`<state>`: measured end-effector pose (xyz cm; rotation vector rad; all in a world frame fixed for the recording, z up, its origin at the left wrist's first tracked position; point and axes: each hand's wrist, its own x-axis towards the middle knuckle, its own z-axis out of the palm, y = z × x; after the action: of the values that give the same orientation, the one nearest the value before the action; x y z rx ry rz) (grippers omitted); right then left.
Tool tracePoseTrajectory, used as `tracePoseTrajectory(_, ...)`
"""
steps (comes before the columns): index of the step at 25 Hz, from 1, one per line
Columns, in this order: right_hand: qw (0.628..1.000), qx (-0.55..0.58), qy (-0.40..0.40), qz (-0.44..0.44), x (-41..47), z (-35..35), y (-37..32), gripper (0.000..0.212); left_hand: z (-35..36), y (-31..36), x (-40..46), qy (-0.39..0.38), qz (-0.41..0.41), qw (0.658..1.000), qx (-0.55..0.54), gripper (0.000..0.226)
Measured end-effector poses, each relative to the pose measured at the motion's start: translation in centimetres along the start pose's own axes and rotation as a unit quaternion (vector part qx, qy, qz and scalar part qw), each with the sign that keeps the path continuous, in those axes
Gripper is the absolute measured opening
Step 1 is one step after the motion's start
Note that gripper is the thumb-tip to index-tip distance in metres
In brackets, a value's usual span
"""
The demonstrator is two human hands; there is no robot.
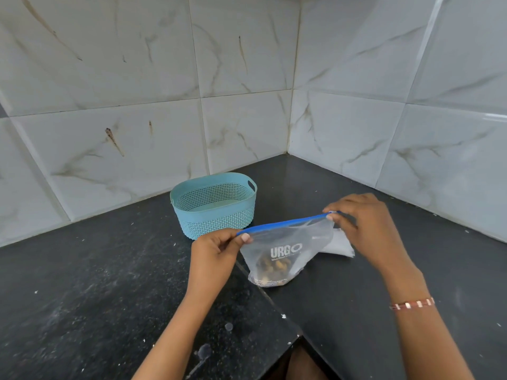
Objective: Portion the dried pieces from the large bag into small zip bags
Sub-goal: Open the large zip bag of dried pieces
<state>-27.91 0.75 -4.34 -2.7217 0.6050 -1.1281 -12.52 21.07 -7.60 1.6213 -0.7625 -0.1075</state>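
A clear zip bag (pixel 285 242) with a blue seal strip and white "URGO" print hangs just above the black counter, with brown dried pieces (pixel 275 266) gathered at its bottom. My left hand (pixel 215 249) pinches the left end of the blue strip. At the strip's right end, my right hand (pixel 362 222) pinches it between thumb and fingers. The strip is stretched taut between both hands and looks pressed together. More clear plastic bags (pixel 338 244) lie flat on the counter behind the held bag, partly hidden by my right hand.
A teal perforated plastic basket (pixel 216 204) stands on the black counter (pixel 96 283) just behind my left hand, near the tiled wall corner. White crumbs speckle the counter. The counter's inner front edge (pixel 288 335) cuts in close to my body.
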Motion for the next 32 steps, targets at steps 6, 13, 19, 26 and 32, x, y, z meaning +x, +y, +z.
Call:
tracePoseTrajectory(6, 0.999, 0.013, 0.032, 0.01, 1.3, 0.8, 0.1, 0.014, 0.1, 0.4, -0.4, -0.025, -0.027, 0.999, -0.036, 0.016)
tracePoseTrajectory(13, 0.997, 0.031, 0.015, 0.063, 3.7, 2.4, -1.3, 0.028, 1.0, 2.9, -0.4, -0.181, -0.104, 0.973, -0.098, 0.03)
tracePoseTrajectory(19, 0.953, 0.143, 0.144, 0.223, -1.8, 1.4, -5.0, 0.022, 3.4, 4.1, 2.6, -0.193, -0.107, 0.975, -0.014, 0.019)
tracePoseTrajectory(26, 0.865, 0.341, -0.057, 0.364, -2.4, 2.5, -6.5, 0.037, 6.2, 3.6, 3.9, -0.248, -0.103, 0.962, 0.052, 0.016)
tracePoseTrajectory(32, 0.748, 0.5, -0.067, 0.431, -2.5, 2.6, -6.2, 0.014, 5.7, 2.5, 3.1, -0.203, -0.169, 0.959, -0.103, 0.015)
